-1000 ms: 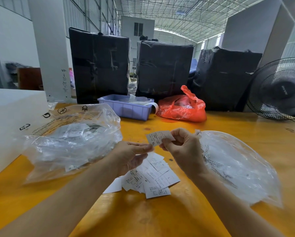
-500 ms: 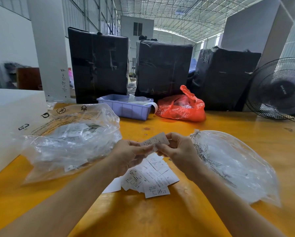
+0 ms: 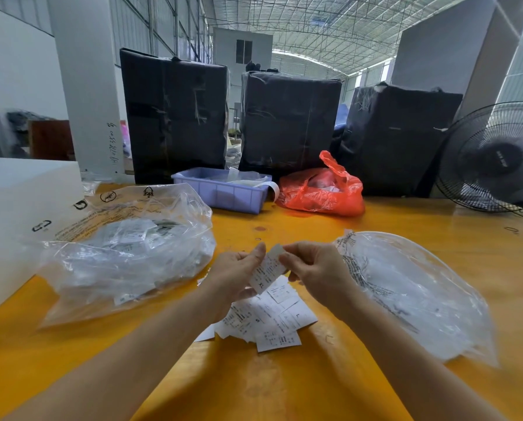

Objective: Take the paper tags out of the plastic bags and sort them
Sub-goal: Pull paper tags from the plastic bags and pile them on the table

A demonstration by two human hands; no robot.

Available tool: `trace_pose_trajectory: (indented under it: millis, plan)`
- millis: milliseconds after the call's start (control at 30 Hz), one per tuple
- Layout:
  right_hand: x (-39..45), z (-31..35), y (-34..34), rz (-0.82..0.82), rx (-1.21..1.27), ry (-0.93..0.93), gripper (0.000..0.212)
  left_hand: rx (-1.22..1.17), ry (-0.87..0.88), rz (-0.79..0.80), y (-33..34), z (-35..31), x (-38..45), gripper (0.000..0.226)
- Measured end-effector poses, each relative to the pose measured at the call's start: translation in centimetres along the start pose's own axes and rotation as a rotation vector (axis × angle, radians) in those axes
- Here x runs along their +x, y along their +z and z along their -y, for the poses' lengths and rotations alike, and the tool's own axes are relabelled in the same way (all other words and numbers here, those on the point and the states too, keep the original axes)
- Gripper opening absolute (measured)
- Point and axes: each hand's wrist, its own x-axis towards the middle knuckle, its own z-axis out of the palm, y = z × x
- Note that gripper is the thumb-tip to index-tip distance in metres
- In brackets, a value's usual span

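Both hands, left (image 3: 236,276) and right (image 3: 316,268), pinch XL tag (image 3: 268,273). Small pile (image 3: 269,322) out at 6 o'clock. Bag (image 3: 123,253) at 9 o'clock still full; most sorting left.

Both forearms are bare to the frame's edge, with no sleeves, gloves, rings or watch visible.

A pile of tags (image 3: 266,320) lies on the table (image 3: 375,226) between two plastic bags (image 3: 126,247), bin (image 3: 224,189) behind.

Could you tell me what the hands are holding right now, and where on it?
One paper tag, marked XL: left hand pinches its left edge, right hand its upper right edge.
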Motion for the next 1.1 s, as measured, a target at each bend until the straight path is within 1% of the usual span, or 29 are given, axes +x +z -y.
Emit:
trace_pose_trajectory:
  millis: [100, 167, 200, 267, 333, 433, 533, 633, 667, 733, 800, 867, 900, 1000, 1100]
  plan:
    - [-0.3, 0.2, 0.5, 0.099, -0.041, 0.022, 0.023, -0.033, -0.007, -0.063, 0.1, 0.2, 0.1, 0.035]
    - [-0.4, 0.4, 0.8, 0.132, -0.033, 0.002, 0.019, -0.069, -0.027, -0.055, 0.0, 0.2, 0.2, 0.035]
    - [-0.4, 0.5, 0.9, 0.115, 0.001, -0.007, 0.022, -0.078, -0.041, -0.037, -0.1, 0.1, 0.2, 0.036]
    - [-0.3, 0.5, 0.8, 0.034, 0.133, 0.010, 0.038, -0.055, -0.073, 0.007, -0.3, 0.0, 0.2, 0.038]
    - [-0.2, 0.4, 0.4, -0.027, 0.234, 0.049, 0.036, 0.003, -0.091, 0.048, -0.3, -0.1, 0.1, 0.039]
    - [-0.2, 0.2, 0.3, -0.024, 0.210, 0.088, 0.031, 0.008, -0.042, 0.080, -0.2, 0.1, 0.1, 0.037]
    - [-0.4, 0.4, 0.3, 0.052, 0.197, 0.114, 0.030, -0.072, 0.004, 0.045, -0.2, 0.3, 0.2, 0.024]
    - [-0.6, 0.9, 0.4, 0.205, 0.267, 0.104, 0.021, -0.153, 0.032, -0.005, 0.0, 0.6, 0.4, 0.024]
    - [-0.7, 0.9, 0.4, 0.226, 0.301, 0.097, 0.024, -0.146, 0.037, -0.027, 0.1, 0.7, 0.4, 0.024]
    - [-0.5, 0.8, 0.6, 0.171, 0.327, 0.097, 0.037, -0.116, 0.042, -0.042, 0.2, 0.8, 0.3, 0.025]
    - [-0.3, 0.6, 0.5, 0.040, 0.290, 0.097, 0.044, -0.092, 0.046, 0.002, 0.1, 0.6, 0.2, 0.020]
    - [-0.1, 0.4, 0.1, -0.067, 0.220, 0.072, 0.039, -0.037, 0.051, 0.070, -0.3, 0.3, 0.1, 0.009]
    - [0.0, 0.3, -0.1, -0.103, 0.193, 0.063, 0.035, -0.005, 0.044, 0.100, -0.5, 0.1, 0.1, 0.009]
    - [0.2, -0.1, -0.3, -0.161, 0.150, 0.055, 0.026, 0.067, 0.001, 0.153, -0.8, -0.1, 0.0, 0.023]
    - [0.2, -0.2, -0.2, -0.148, 0.130, 0.059, 0.021, 0.048, 0.008, 0.140, -0.6, 0.1, 0.0, 0.025]
